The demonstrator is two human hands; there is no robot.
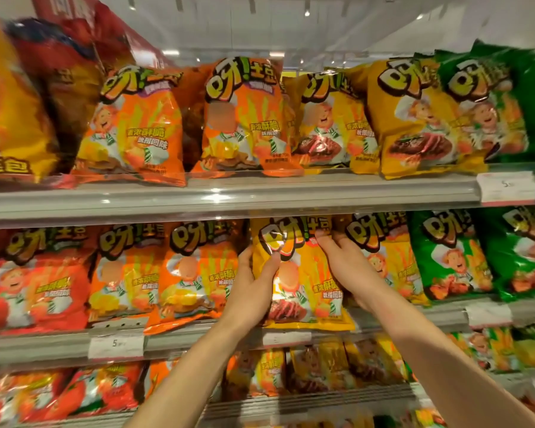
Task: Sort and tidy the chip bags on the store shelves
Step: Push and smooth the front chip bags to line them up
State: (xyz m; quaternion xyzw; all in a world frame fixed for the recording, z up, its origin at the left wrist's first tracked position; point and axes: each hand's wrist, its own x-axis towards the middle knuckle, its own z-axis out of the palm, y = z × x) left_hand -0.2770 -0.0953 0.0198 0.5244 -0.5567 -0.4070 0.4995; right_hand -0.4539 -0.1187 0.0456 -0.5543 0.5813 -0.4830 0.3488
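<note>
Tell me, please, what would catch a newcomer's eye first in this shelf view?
Both hands meet at mid-frame: the left hand and right hand grip a yellow chip bag on the middle shelf. Orange bags stand to its left and green bags to its right.

We are looking at a shop aisle: tiered grey shelves (229,199) packed with rows of identical chip bags (241,118) grouped by colour. Price tags (507,186) sit in the clear strips along the shelf edges.
</note>
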